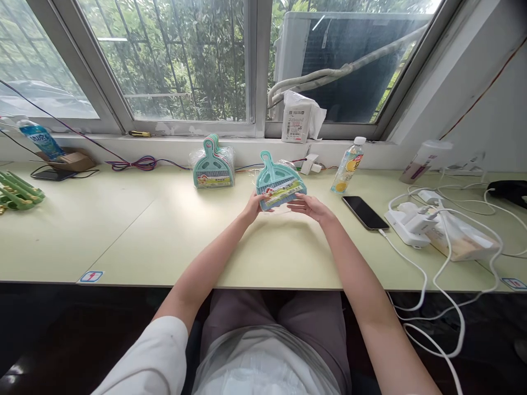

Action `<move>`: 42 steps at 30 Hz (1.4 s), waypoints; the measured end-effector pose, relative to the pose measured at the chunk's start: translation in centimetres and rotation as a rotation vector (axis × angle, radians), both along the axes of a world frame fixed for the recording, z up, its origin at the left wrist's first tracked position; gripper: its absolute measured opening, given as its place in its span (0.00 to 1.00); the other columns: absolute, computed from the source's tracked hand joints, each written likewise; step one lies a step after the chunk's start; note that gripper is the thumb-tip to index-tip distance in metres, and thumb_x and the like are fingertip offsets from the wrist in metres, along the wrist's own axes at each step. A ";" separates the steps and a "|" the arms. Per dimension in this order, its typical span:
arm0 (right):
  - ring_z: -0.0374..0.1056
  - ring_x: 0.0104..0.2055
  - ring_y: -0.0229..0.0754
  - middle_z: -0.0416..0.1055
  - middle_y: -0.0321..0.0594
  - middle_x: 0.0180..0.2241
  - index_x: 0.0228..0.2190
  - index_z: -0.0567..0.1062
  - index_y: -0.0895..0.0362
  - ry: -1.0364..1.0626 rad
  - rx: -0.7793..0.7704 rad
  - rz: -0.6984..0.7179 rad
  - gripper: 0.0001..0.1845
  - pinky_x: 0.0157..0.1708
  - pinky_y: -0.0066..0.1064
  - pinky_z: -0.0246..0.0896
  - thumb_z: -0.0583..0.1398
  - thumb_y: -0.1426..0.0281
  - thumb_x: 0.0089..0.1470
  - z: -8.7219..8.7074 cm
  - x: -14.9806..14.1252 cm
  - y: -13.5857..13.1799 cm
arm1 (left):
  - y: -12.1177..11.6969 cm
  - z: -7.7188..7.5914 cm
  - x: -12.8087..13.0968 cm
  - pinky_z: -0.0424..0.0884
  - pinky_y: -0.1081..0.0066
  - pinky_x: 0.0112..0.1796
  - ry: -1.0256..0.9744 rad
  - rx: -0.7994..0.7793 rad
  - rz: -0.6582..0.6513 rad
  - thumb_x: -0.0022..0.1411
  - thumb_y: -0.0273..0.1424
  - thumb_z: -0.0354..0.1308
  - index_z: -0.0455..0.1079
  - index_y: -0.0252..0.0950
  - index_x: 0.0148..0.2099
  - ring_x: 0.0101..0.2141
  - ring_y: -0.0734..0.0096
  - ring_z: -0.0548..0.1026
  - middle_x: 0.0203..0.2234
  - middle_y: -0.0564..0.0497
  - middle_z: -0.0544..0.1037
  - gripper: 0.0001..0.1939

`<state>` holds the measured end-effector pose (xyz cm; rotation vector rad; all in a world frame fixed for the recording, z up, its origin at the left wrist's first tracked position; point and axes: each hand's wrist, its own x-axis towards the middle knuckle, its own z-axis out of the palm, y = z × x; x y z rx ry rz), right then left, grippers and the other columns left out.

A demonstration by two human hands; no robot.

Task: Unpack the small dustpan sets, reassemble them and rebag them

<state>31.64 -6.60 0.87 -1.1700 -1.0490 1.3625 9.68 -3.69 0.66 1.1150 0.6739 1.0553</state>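
Observation:
A teal mini dustpan-and-brush set [279,184] in a clear plastic bag is held just above the pale green table [164,230], handle pointing away from me. My left hand [254,207] grips its lower left corner with the fingers closed on it. My right hand [308,206] lies at its lower right edge, fingers stretched out and touching the bag. A stack of the same bagged dustpan sets [213,164] stands further back to the left, near the window sill.
A drink bottle [348,165] and a black phone [364,213] lie right of my hands. White power strip with chargers and cables [411,222] is at the right. Green plastic items [16,193] sit at the far left. Clear bags rest on my lap [263,356].

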 end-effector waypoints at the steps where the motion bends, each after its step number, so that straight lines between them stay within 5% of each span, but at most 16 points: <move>1: 0.76 0.38 0.49 0.78 0.51 0.36 0.35 0.77 0.61 -0.120 -0.003 0.030 0.12 0.44 0.43 0.73 0.61 0.64 0.53 0.1 0.6 -0.1 | 0.5 0.0 -0.5 0.77 0.63 0.31 -0.019 -0.041 0.030 0.49 0.27 0.57 0.62 0.32 0.53 0.34 0.57 0.79 0.43 0.42 0.77 0.27; 4: 0.74 0.45 0.51 0.75 0.48 0.46 0.42 0.76 0.57 -0.541 0.227 -0.163 0.14 0.48 0.48 0.68 0.60 0.68 0.53 0.1 1.7 -0.3 | 1.7 -0.3 -2.0 0.77 0.67 0.30 -0.054 -0.170 0.116 0.51 0.27 0.54 0.64 0.29 0.53 0.34 0.59 0.80 0.41 0.41 0.78 0.25; 6: 0.66 0.56 0.52 0.68 0.42 0.55 0.50 0.72 0.50 -0.786 0.494 -0.315 0.25 0.55 0.50 0.62 0.62 0.72 0.48 -0.2 1.5 -0.2 | 2.2 -0.5 -2.8 0.75 0.72 0.25 -0.056 -0.231 0.133 0.52 0.27 0.53 0.63 0.29 0.54 0.32 0.62 0.80 0.40 0.42 0.78 0.25; 8: 0.56 0.63 0.51 0.62 0.37 0.60 0.53 0.70 0.46 -0.924 0.707 -0.306 0.31 0.60 0.50 0.54 0.64 0.73 0.46 -0.5 0.8 0.0 | 2.4 -0.7 -3.1 0.72 0.76 0.21 -0.054 -0.266 0.099 0.54 0.27 0.53 0.62 0.28 0.55 0.30 0.65 0.79 0.39 0.42 0.78 0.26; 11: 0.59 0.60 0.49 0.68 0.36 0.55 0.42 0.78 0.47 -0.893 0.810 -0.257 0.14 0.60 0.47 0.53 0.62 0.68 0.52 -0.8 -0.2 0.3 | 2.4 -0.9 -3.0 0.72 0.77 0.20 -0.038 -0.282 0.006 0.55 0.27 0.53 0.61 0.28 0.56 0.28 0.66 0.79 0.39 0.41 0.78 0.26; 19: 0.71 0.45 0.46 0.77 0.38 0.39 0.28 0.81 0.50 -0.494 0.643 -0.319 0.08 0.53 0.40 0.61 0.65 0.60 0.48 -1.8 0.3 0.8 | 2.2 -1.6 -2.6 0.77 0.70 0.29 0.136 -0.256 -0.232 0.57 0.27 0.56 0.65 0.28 0.52 0.28 0.66 0.79 0.37 0.41 0.79 0.20; 25: 0.64 0.53 0.48 0.68 0.43 0.50 0.28 0.80 0.53 -0.496 0.540 -0.388 0.10 0.52 0.41 0.62 0.68 0.62 0.42 -3.1 0.2 1.6 | 1.9 -1.6 -2.7 0.75 0.67 0.29 0.272 -0.092 -0.359 0.56 0.30 0.60 0.63 0.31 0.51 0.26 0.64 0.79 0.36 0.41 0.79 0.21; 30: 0.69 0.48 0.46 0.70 0.44 0.50 0.52 0.70 0.51 -0.257 0.309 -0.292 0.42 0.52 0.43 0.64 0.72 0.68 0.31 -4.0 0.5 2.2 | 1.5 -1.1 -2.7 0.73 0.69 0.25 0.338 -0.020 -0.374 0.55 0.38 0.63 0.62 0.34 0.54 0.22 0.68 0.77 0.38 0.42 0.79 0.27; 32: 0.71 0.44 0.46 0.75 0.43 0.43 0.50 0.71 0.55 -0.149 0.231 -0.201 0.43 0.51 0.44 0.65 0.73 0.66 0.28 -4.2 0.7 2.5 | 1.2 -0.9 -2.6 0.73 0.70 0.24 0.320 -0.022 -0.378 0.57 0.46 0.59 0.63 0.34 0.54 0.23 0.69 0.77 0.41 0.40 0.78 0.28; 35: 0.72 0.40 0.46 0.78 0.41 0.36 0.39 0.76 0.58 -0.053 0.256 -0.235 0.32 0.50 0.43 0.66 0.74 0.65 0.27 -4.2 1.0 2.8 | 0.8 -0.8 -2.5 0.74 0.71 0.26 0.263 0.024 -0.357 0.57 0.54 0.54 0.62 0.37 0.55 0.31 0.65 0.79 0.48 0.39 0.75 0.32; 38: 0.72 0.37 0.44 0.78 0.38 0.32 0.35 0.76 0.58 -0.031 0.278 -0.378 0.29 0.47 0.41 0.68 0.74 0.66 0.26 -3.9 1.1 3.0 | 0.7 -1.0 -2.3 0.74 0.73 0.29 0.261 0.134 -0.255 0.54 0.50 0.61 0.60 0.40 0.56 0.36 0.65 0.79 0.51 0.40 0.73 0.33; 42: 0.72 0.35 0.42 0.77 0.38 0.31 0.38 0.74 0.57 -0.108 0.304 -0.404 0.32 0.44 0.40 0.69 0.73 0.65 0.27 -3.5 0.9 2.8 | 1.7 -1.8 -1.7 0.70 0.75 0.25 0.416 0.168 -0.026 0.54 0.40 0.64 0.65 0.34 0.48 0.25 0.73 0.77 0.39 0.43 0.77 0.23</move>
